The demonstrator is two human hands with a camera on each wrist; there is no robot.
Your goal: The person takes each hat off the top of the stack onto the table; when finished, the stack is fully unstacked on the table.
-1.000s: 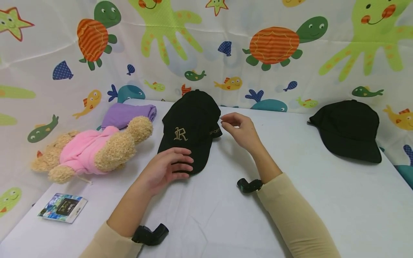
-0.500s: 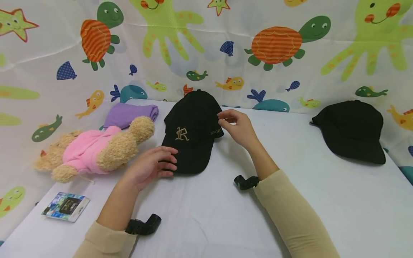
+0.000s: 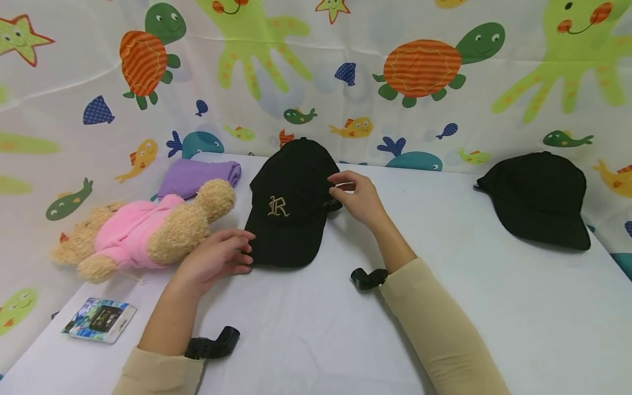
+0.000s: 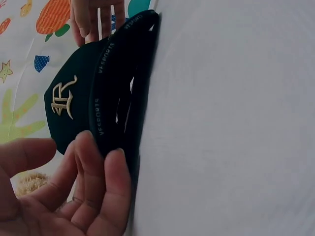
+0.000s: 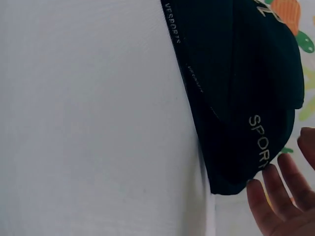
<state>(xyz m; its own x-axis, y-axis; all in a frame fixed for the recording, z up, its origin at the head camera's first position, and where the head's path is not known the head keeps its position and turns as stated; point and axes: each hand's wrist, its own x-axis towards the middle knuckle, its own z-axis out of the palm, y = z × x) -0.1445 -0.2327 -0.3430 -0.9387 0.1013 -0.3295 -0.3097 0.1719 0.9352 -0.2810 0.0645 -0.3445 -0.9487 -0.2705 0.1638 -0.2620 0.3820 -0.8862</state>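
Note:
A black baseball cap [image 3: 291, 241] with a gold embroidered R lies on the white table, its brim toward me. At the brim's left edge is my left hand [image 3: 214, 257], its fingers loosely bent and thumb apart; in the left wrist view its fingertips [image 4: 115, 164] are right at the brim [image 4: 101, 132]. My right hand [image 3: 360, 198] is at the crown's right side, overlapping it in the head view. The right wrist view shows its relaxed fingers [image 5: 275, 184] by the "SPORT" lettering. Neither hand grips the cap.
Left of the cap lies a teddy bear [image 3: 180, 233] in pink clothes, with a folded purple cloth [image 3: 195, 176] behind it. A small colourful packet [image 3: 99, 320] is at the front left. Another black cap [image 3: 538, 203] sits at the right. A printed curtain [image 3: 316, 66] hangs behind the table.
My left hand has slid left across the brim, from its front middle to its left edge. My right hand has shifted slightly left, closer over the crown's side. The cap stays in place.

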